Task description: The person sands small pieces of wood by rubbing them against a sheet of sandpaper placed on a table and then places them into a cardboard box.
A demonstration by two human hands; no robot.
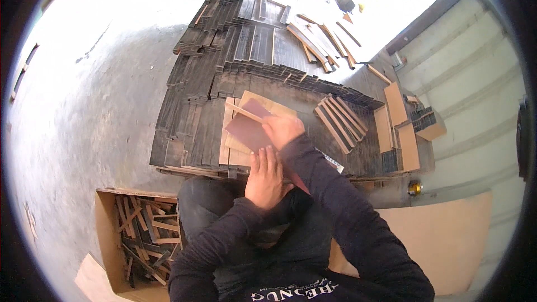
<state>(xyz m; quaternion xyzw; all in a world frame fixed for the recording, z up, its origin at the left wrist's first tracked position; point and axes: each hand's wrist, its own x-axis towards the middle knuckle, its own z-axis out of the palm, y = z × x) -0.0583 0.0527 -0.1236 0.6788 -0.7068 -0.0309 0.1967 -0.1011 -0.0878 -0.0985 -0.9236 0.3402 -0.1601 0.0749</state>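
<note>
A reddish-brown sheet that looks like sandpaper (244, 132) lies at a slant over pale wooden boards (226, 144) in front of me. My left hand (264, 178) rests on the sheet's near edge, its fingers stretched out flat. My right hand (283, 128) is closed around one end of a thin wooden strip (241, 112). That strip lies across the sheet and points away to the left. The right hand is slightly smeared by motion, and its fingertips are partly hidden.
Dark wooden strips (193, 72) are stacked at the left and far side. Several pale-edged strips (341, 120) lie to the right, near cardboard pieces (409, 145). A cardboard box (106, 235) of loose offcuts stands at lower left. A small yellow can (415, 188) sits at right.
</note>
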